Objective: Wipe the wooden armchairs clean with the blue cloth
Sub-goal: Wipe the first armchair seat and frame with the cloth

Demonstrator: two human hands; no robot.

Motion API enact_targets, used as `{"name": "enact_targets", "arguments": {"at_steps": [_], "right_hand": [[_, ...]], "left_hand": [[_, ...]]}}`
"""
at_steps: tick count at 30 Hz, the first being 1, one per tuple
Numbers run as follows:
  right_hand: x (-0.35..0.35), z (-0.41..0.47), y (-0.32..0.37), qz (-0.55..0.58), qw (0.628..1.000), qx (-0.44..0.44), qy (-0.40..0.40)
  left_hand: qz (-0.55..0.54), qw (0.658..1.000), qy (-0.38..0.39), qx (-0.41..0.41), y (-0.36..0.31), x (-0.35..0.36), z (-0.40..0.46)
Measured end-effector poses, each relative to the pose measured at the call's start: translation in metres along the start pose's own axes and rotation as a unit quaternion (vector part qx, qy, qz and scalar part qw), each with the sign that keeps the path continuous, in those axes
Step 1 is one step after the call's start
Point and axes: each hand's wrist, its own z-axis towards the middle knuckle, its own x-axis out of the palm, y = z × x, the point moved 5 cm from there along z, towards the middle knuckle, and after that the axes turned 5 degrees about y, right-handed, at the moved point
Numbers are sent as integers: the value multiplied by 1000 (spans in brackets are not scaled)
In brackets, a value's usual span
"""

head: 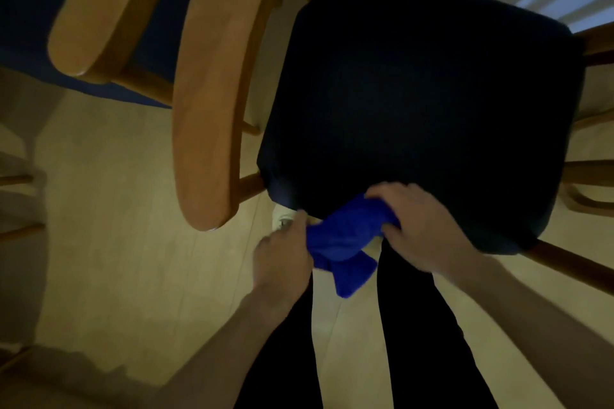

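Both hands hold the blue cloth [345, 239] at the near edge of the dark seat cushion [422, 109] of a wooden armchair. The cloth is bunched into a rough roll whose long axis runs from upper right to lower left: its upper end lies on the cushion's front edge, and a loose corner hangs down at the lower end, pointing toward the floor between the person's dark trouser legs [428, 325]. The right hand [422, 229] grasps the upper end, fingers curled over the top of the cloth and thumb against its side, the hand resting partly on the cushion. The left hand [282, 256] grips the lower left end, fingers wrapped around the bunched fabric just off the cushion's front corner. To the left of the cushion the chair's near armrest [209, 90], a long rounded wooden slat, runs from the top of the view down toward the person, its tip just beside the left hand. A second wooden armrest [96, 10] lies farther left, over another dark cushion [30, 3]. Underneath is a pale wood-plank floor [133, 209], dimly lit.
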Motion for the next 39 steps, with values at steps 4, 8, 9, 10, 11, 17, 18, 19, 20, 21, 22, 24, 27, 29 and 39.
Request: {"name": "enact_targets", "arguments": {"at_steps": [4, 8, 9, 10, 11, 17, 18, 19, 20, 21, 22, 24, 27, 29, 39], "right_hand": [[-65, 60, 21, 31, 997, -10, -77], [-86, 114, 33, -80, 984, 22, -156], [-82, 117, 37, -88, 980, 32, -175], [-74, 119, 42, -91, 980, 24, -176], [-61, 120, 48, -100, 983, 3, -154], [19, 116, 79, -341, 940, -8, 11], [20, 119, 84, -364, 931, -14, 9], [18, 123, 92, -377, 925, -40, 5], [16, 127, 99, -383, 920, -80, 1], [11, 130, 105, -381, 917, -114, -3], [3, 133, 110, -366, 921, -129, -15], [-23, 150, 118, -306, 942, -114, -77], [-47, 182, 139, -297, 942, -76, -135], [-40, 190, 150, -318, 939, -88, -97], [44, 122, 134, -90, 988, -122, 29]], "left_hand": [[-210, 972, -71, -75, 15, -39, 20], [-415, 884, -35, -212, 29, -25, 46], [-428, 870, -32, -242, 31, -17, 48], [-435, 857, -33, -274, 34, -6, 48], [-439, 844, -38, -307, 38, 3, 45], [-492, 791, -45, -362, 73, 29, 17], [-489, 799, -80, -341, 79, 22, 15], [-482, 810, -118, -313, 82, 11, 11], [-473, 821, -148, -284, 87, 0, 9], [-466, 829, -169, -259, 88, -11, 7], [-460, 834, -181, -244, 89, -21, 6], [-453, 833, -211, -238, 92, -35, 6], [-443, 838, -238, -210, 96, -43, 9], [-434, 847, -228, -203, 95, -42, 10], [-370, 883, -203, -208, 102, -44, 9]]}}
